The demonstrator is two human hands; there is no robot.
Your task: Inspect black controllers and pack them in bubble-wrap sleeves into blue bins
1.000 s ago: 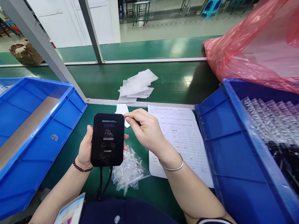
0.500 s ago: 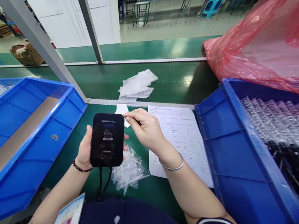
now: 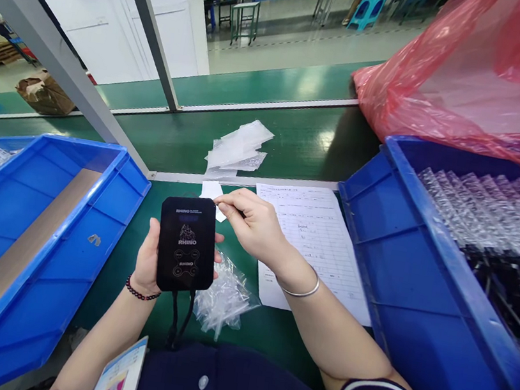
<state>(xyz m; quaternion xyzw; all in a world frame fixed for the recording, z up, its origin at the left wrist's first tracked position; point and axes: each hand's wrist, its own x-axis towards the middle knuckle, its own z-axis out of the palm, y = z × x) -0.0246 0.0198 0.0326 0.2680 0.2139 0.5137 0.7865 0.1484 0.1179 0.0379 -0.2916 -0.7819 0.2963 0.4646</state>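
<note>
Fingers first: the right hand (image 3: 256, 223) had them pinched together at the top right corner of a black RHINO box (image 3: 188, 243), couldn't tell if anything was between them. The left hand (image 3: 147, 266) was wrapped around the box, holding it over the green table (image 3: 270, 331), cables (image 3: 173, 318) dangling. Clear plastic pieces (image 3: 226, 300) lay just beside, then a printed sheet (image 3: 315, 248), with a left blue bin (image 3: 109, 219) and right blue bin (image 3: 372, 256) flanking everything.
</note>
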